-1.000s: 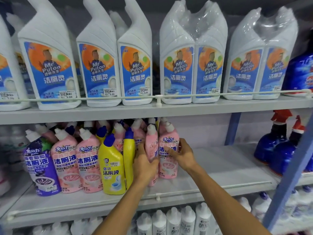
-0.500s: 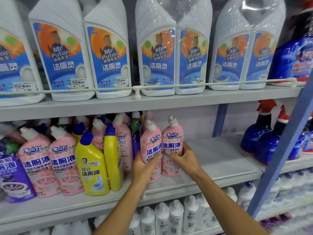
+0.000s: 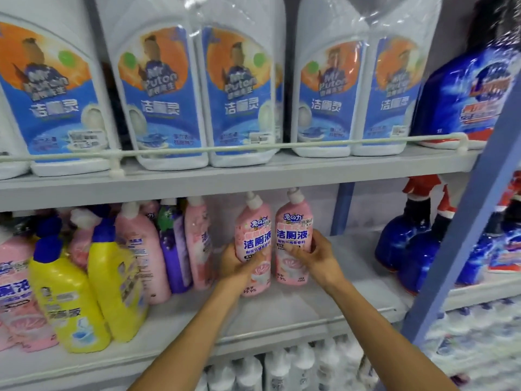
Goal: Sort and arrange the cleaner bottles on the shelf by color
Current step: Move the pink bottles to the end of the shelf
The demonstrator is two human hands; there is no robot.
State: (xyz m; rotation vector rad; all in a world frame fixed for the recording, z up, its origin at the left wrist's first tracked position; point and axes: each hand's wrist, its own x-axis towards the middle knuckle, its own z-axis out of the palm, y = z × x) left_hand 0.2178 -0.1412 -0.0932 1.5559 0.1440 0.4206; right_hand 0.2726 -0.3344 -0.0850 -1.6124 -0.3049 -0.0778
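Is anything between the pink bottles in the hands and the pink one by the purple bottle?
Nothing visible: only bare shelf separates the left hand from the standing pink bottle beside the purple bottle.

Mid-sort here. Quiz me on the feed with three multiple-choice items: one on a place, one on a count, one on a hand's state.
1. Where are the two held pink bottles relative to the yellow bottles?
A. To their right
B. To their left
C. On the shelf above them

2. How many yellow bottles are at the front of the middle shelf?
A. One
B. Two
C. Four

3. What is the right hand doing?
A. Hanging idle
B. Gripping a pink bottle
C. Gripping a yellow bottle

Answers:
1 A: the pink pair is past the purple bottle, to the right of the yellow ones.
2 B: two blue-capped yellow bottles are side by side at the front.
3 B: its fingers curl round one pink bottle, while the left hand grips the other.
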